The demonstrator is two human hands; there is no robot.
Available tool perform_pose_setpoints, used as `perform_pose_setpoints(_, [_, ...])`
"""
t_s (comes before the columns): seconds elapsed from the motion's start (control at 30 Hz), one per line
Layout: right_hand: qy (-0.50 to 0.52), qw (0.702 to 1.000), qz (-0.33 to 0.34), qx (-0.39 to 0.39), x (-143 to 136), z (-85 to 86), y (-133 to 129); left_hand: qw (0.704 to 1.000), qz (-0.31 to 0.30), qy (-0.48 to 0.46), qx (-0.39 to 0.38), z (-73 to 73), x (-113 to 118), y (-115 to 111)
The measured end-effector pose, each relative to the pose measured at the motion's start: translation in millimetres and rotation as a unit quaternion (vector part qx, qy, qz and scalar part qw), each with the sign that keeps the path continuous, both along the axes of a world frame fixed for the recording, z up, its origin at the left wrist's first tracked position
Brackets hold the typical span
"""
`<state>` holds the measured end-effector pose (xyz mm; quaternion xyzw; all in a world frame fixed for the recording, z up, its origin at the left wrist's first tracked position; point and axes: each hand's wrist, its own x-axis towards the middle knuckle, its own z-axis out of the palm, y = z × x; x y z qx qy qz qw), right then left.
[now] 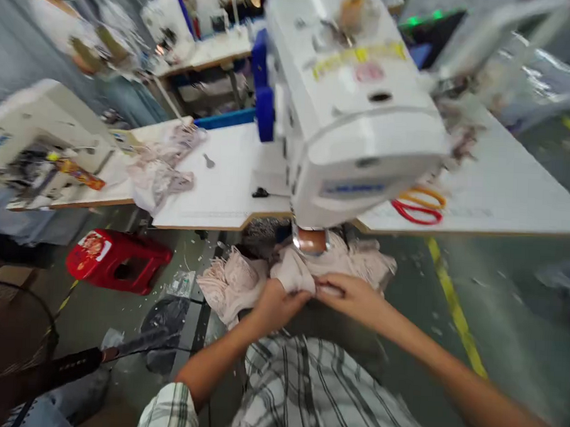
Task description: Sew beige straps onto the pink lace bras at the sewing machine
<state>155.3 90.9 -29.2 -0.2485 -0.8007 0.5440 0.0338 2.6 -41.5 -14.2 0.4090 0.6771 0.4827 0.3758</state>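
The left hand (277, 303) is pinching the pale pink cloth (294, 272) between thumb and curled fingers, nearly closed, and the right hand (352, 295) is gripping the edge just beside it, fingers bent with little gap. The cloth is bunching at the table's front edge, under the nose of the machine (364, 141) and spreading out to both sides of the hands. Judging by this hold, good work is depending on light, even tension, flat edges and fingertips staying clear of the needle area, which the nose is hiding. The loose lacy end at left is hanging low, so its weight is probably needing support. Farther out, scissors (420, 207) are lying on the table (210, 201), and a red stool (136, 260) is resting on the floor.
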Motion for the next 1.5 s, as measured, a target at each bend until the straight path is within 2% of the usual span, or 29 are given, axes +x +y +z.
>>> perform_pose_setpoints(0.07, [0.004,0.999,0.003,-0.037,-2,0.0,7,0.999,-0.041,0.002,-0.005,2.3,-1,5])
perform_pose_setpoints(0.23, [-0.019,0.998,0.003,-0.057,0,0.8,18,0.997,-0.060,0.001,-0.042,1.8,-5,15])
perform_pose_setpoints(0.5, [-0.020,0.998,-0.049,-0.017,8,15.2,13,0.996,-0.037,0.005,-0.084,11.5,-17,15])
perform_pose_setpoints(0.73, [-0.019,0.998,-0.055,-0.020,5,17.4,13,0.994,-0.053,-0.011,-0.092,17.4,-5,16])
perform_pose_setpoints(0.97, [-0.009,0.996,-0.069,-0.050,4,21.1,13,0.995,-0.062,0.030,-0.067,17.3,1,22])
perform_pose_setpoints(1.07, [-0.012,0.993,-0.073,-0.089,4,21.6,14,0.995,-0.059,0.037,-0.067,16.7,0,24])
perform_pose_setpoints(1.27, [0.010,0.965,-0.076,-0.250,4,10.4,16,0.996,-0.059,0.006,-0.065,17.7,-2,29])
perform_pose_setpoints(1.5, [0.036,0.952,-0.107,-0.285,3,12.8,15,0.996,-0.026,-0.060,-0.062,15.0,-4,35])
